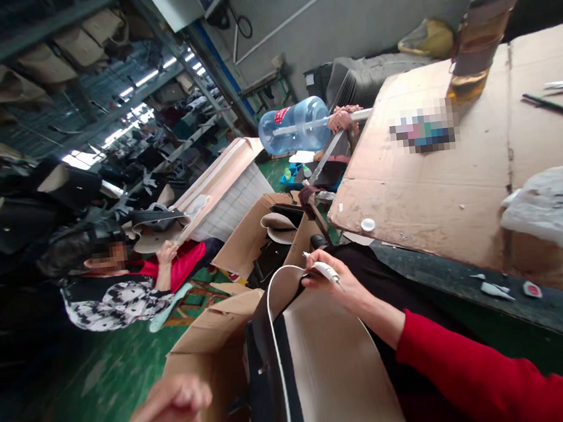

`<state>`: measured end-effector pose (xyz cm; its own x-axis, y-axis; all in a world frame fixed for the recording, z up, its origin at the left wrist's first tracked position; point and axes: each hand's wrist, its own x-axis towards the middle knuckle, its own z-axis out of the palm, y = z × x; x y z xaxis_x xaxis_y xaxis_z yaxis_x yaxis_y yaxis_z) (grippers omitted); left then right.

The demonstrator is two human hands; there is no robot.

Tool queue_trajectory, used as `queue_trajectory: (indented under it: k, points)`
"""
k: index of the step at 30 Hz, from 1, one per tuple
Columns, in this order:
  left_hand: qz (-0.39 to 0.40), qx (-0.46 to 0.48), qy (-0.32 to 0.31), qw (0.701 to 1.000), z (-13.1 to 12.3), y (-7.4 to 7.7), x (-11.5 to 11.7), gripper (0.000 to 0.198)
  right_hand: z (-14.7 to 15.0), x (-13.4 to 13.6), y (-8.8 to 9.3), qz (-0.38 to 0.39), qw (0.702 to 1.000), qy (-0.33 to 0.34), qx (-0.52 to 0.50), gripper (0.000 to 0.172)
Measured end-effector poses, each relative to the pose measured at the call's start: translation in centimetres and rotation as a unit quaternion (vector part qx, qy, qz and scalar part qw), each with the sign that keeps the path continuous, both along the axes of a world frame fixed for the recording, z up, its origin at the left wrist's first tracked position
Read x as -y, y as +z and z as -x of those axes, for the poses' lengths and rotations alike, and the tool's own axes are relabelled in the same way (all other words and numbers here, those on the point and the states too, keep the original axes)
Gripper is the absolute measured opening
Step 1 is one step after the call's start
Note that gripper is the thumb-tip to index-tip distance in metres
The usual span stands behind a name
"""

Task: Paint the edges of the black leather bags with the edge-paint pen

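- And here, a white pen-like tool point(325, 271) is gripped in the fingers of the right hand point(331, 278), red-sleeved, at the curled top of a bag piece point(340, 359).
- That bag piece, beige and black, is edged by a white strip point(278, 352) and is seen in front of the wearer, beside an open cardboard box point(208, 329).
- Down at lower left, the left hand point(165, 418) is caught blurred, fingers curled, apart from the bag piece; whether anything is pinched there cannot be told.
- Over on the right, a cardboard-covered table point(425, 189) is occupied by a small white cap point(368, 225), an amber-filled jar point(487, 35) and a crumpled plastic bag point(557, 205).
- Further left, a seated co-worker point(118, 288) is seen, one hand raised to a pale board.
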<state>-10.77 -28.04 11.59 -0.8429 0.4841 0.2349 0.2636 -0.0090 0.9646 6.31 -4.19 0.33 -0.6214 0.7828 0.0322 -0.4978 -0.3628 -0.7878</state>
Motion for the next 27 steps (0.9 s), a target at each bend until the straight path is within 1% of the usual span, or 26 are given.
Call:
queue_trajectory:
  k: [1,2,3,4,6,7,9,11,13,15,16,18,20,23,25,27]
  points:
    - [-0.029,0.008,-0.028,0.999,0.8,-0.4,-2.4,0.038,-0.1,0.2,0.0,-0.008,1.000,0.001,-0.007,0.043]
    - [-0.038,0.017,-0.061,0.997,1.5,-0.9,-4.8,0.041,-0.1,0.3,0.1,-0.020,1.000,0.001,-0.012,0.040]
    - [-0.010,0.033,-0.109,0.993,2.1,-1.2,-7.1,0.045,-0.3,0.4,0.3,-0.035,0.999,-0.002,-0.015,0.037]
    - [0.017,0.035,-0.144,0.989,2.4,-1.5,-9.3,0.046,-0.4,0.4,0.5,-0.053,0.998,-0.005,-0.016,0.034]
    - [0.093,0.030,-0.228,0.969,2.5,-1.7,-12.8,0.045,-0.8,0.3,0.9,-0.097,0.995,-0.013,-0.006,0.029]
    - [0.133,0.019,-0.268,0.954,2.3,-1.5,-14.1,0.044,-0.9,0.2,1.2,-0.123,0.992,-0.020,0.005,0.025]
    - [0.203,-0.014,-0.346,0.916,1.7,-0.8,-15.9,0.044,-1.1,0.0,1.6,-0.165,0.985,-0.041,0.030,0.020]
    - [0.248,-0.037,-0.406,0.879,1.1,0.1,-16.7,0.045,-1.1,-0.3,1.8,-0.176,0.981,-0.065,0.045,0.016]
    - [0.277,-0.022,-0.455,0.846,0.7,0.7,-16.9,0.051,-0.9,-0.4,1.8,-0.168,0.981,-0.080,0.051,0.014]
    - [0.303,-0.001,-0.477,0.825,0.4,0.9,-16.8,0.061,-0.6,-0.5,1.7,-0.170,0.980,-0.082,0.057,0.014]
    - [0.317,-0.006,-0.475,0.821,0.2,0.8,-16.7,0.063,-0.5,-0.4,1.7,-0.177,0.979,-0.080,0.060,0.014]
    - [0.340,-0.052,-0.447,0.826,-0.5,0.3,-16.6,0.057,-0.2,-0.2,1.7,-0.190,0.977,-0.077,0.062,0.014]
    - [0.354,-0.110,-0.411,0.833,-1.5,-0.4,-16.7,0.042,-0.1,0.0,1.7,-0.193,0.977,-0.075,0.059,0.013]
    - [0.347,-0.160,-0.389,0.838,-2.7,-1.1,-17.2,0.019,0.0,0.2,1.7,-0.187,0.976,-0.087,0.065,0.013]
    - [0.333,-0.158,-0.391,0.843,-3.0,-1.2,-17.4,0.017,0.0,0.2,1.7,-0.175,0.977,-0.098,0.066,0.016]
    - [0.328,-0.139,-0.399,0.845,-3.0,-1.2,-17.4,0.023,0.0,0.2,1.6,-0.153,0.981,-0.108,0.055,0.021]
